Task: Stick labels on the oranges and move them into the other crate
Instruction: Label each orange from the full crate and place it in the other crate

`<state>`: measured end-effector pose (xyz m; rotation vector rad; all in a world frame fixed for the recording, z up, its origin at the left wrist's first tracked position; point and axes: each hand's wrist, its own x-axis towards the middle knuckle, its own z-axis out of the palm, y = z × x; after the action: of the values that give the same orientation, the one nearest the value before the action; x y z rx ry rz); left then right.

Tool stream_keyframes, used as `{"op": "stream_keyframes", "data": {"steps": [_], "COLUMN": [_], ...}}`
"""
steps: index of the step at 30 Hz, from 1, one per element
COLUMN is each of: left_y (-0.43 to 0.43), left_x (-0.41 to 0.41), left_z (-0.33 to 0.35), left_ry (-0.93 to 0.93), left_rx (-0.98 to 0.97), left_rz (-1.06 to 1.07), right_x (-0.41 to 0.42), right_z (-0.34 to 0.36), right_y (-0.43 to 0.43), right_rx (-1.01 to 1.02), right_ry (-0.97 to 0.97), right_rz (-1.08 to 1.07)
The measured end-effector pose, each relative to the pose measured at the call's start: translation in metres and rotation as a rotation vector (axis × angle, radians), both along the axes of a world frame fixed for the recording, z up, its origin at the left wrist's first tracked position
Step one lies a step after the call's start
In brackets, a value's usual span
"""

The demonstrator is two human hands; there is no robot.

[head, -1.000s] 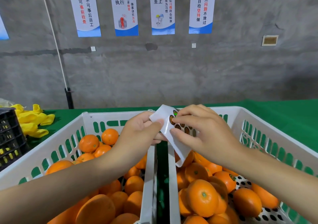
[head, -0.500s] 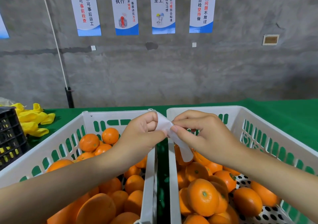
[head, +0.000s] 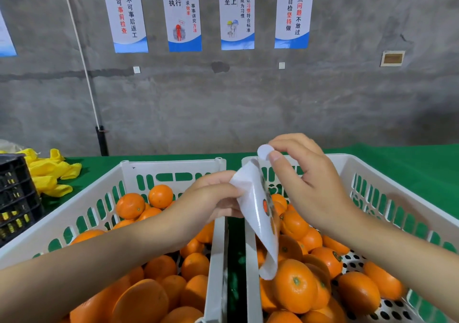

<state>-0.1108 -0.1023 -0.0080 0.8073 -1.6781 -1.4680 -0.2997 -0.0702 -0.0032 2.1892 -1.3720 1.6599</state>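
Observation:
My left hand (head: pixel 211 198) pinches the top of a white label sheet (head: pixel 258 218) that hangs down over the gap between two white crates. My right hand (head: pixel 305 181) is raised above the sheet and pinches a small round label (head: pixel 264 151) between thumb and forefinger, its white back facing me. The left crate (head: pixel 171 171) is full of plain oranges (head: pixel 130 206). The right crate (head: pixel 387 181) holds oranges (head: pixel 295 285) too, and one of them at the right (head: pixel 330 258) shows a sticker.
Both crates stand on a green table cover (head: pixel 402 158). Yellow foam fruit nets (head: pixel 52 176) lie at the far left beside a black crate (head: pixel 15 198). A grey concrete wall with blue and white posters (head: pixel 183 12) runs behind the table.
My right hand has lifted up and away from the sheet with a round label peeled off it. The sheet now hangs lower from my left hand.

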Motion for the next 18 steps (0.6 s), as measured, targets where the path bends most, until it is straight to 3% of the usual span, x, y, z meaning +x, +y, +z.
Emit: {"op": "stream_keyframes", "data": {"steps": [5, 8, 12, 18], "left_y": [0.010, 0.011, 0.009, -0.007], "left_x": [-0.001, -0.001, -0.004, 0.006], "left_z": [0.007, 0.009, 0.005, 0.002], "left_ry": [0.064, 0.030, -0.050, -0.230], "left_rx": [0.241, 0.270, 0.083, -0.248], "left_rz": [-0.240, -0.266, -0.104, -0.013], "right_x": [0.001, 0.002, 0.007, 0.007], "right_z": [0.002, 0.002, 0.000, -0.005], "right_y": [0.003, 0.005, 0.006, 0.001], "right_rx": [0.129, 0.261, 0.347, 0.350], "right_ry": [-0.013, -0.069, -0.128, -0.052], "right_rz": [0.054, 0.155, 0.267, 0.206]}}
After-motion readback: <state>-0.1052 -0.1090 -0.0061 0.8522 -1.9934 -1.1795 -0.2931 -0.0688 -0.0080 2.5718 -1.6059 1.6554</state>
